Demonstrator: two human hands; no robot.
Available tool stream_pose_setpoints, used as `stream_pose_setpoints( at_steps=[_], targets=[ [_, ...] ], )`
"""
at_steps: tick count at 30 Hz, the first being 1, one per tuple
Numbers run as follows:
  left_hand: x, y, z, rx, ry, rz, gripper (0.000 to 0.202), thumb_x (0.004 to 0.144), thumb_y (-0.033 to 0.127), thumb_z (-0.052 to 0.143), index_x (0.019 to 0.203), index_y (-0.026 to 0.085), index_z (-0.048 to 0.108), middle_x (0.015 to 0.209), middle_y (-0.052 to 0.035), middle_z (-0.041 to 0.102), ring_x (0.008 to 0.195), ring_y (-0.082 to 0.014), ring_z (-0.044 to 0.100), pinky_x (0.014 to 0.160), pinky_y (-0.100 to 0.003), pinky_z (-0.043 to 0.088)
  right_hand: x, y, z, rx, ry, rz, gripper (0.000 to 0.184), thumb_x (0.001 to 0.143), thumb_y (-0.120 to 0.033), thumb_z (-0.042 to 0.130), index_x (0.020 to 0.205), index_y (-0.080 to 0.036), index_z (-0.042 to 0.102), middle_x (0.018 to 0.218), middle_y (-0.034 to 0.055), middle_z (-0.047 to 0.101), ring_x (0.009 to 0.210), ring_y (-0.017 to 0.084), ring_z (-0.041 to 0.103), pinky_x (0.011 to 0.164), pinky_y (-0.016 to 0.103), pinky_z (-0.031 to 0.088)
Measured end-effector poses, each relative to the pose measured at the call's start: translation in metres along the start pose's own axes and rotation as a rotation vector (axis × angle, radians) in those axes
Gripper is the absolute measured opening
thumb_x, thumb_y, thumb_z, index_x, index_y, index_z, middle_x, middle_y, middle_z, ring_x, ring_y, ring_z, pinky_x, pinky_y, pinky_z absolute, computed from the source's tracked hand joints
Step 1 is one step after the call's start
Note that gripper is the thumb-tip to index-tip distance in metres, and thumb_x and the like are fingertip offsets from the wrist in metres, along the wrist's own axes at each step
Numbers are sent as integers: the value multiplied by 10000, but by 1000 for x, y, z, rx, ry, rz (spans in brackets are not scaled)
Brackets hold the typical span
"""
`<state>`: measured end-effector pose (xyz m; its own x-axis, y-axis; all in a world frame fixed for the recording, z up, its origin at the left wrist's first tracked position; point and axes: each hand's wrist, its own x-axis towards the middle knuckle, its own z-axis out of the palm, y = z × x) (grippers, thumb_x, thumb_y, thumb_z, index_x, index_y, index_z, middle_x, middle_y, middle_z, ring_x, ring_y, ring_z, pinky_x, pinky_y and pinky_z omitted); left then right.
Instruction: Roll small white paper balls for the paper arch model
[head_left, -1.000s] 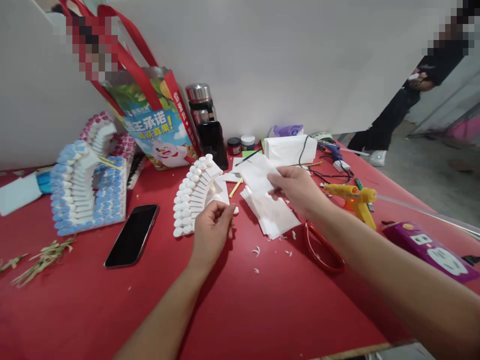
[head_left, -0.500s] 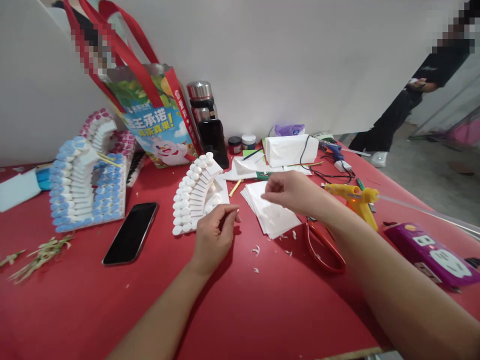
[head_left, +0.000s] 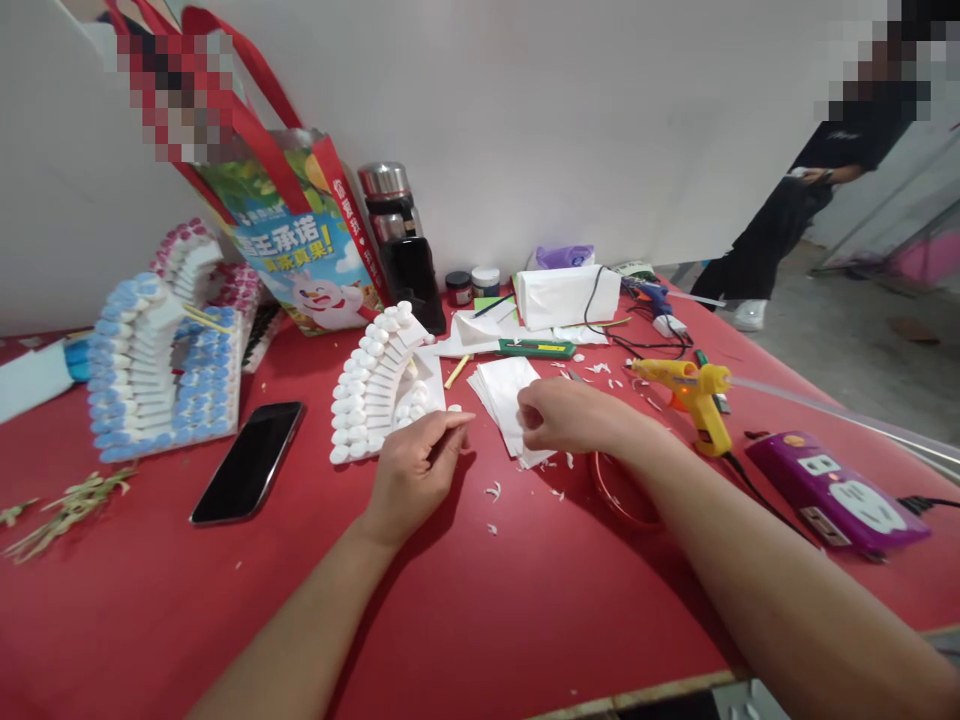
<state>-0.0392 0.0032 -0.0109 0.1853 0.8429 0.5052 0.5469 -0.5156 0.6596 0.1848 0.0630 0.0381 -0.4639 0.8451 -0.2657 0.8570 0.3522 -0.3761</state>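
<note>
Holding right hand (head_left: 561,412) at the right edge of the paper stack (head_left: 501,385) on the counter (head_left: 480,620) and left hand (head_left: 411,465) nearby, curling both sets of fingers (head_left: 439,427) closed around nothing visible, probably needing a gentle edge pinch for light, easily creased paper.

Craft workspace: glue gun (head_left: 688,388), utility knife (head_left: 537,349), paper scraps (head_left: 493,491), red table (head_left: 450,625).

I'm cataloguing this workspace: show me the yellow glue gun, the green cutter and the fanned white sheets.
Yellow glue gun (head_left: 705,400): head view, upper grip.
Green cutter (head_left: 535,348): head view, handle.
Fanned white sheets (head_left: 504,388): head view, top sheet's uncovered part.
</note>
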Motion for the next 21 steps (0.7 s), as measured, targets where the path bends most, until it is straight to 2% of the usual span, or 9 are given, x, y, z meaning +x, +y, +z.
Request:
stream_pose_setpoints(
  at_steps=[4,14,17,21],
  targets=[
    [0,0,1,8,-24,2,173,982,192,573,1056,202,729,822,-12,731,755,-147,713,763,-263,540,5,6,0,34,8,-9,93,696,-138,642,668,-196,574,727,31,628,660,157,517,574,299,313],
    [0,-1,0,45,-33,21,182,997,225,545,1055,212,717,824,-22,737,755,-160,707,767,-287,544,8,23,-3,325,48,32,47,657,-181,620,624,-198,591,622,-10,583,597,135,496,540,282,325],
    [1,-3,0,31,-23,36,184,996,221,544,1052,210,718,803,-22,729,734,-160,700,744,-289,544,8,34,-9,453,127,62,65,666,-230,612,626,-193,578,616,-20,572,572,123,474,528,273,318],
    [0,-4,-1,37,-31,45,188,990,192,541,1059,205,716,802,-24,725,749,-162,696,749,-290,537,4,48,-20,614,333,119,123,673,-280,615,632,-192,539,567,-48,456,534,97,365,512,263,256]
  ],
)
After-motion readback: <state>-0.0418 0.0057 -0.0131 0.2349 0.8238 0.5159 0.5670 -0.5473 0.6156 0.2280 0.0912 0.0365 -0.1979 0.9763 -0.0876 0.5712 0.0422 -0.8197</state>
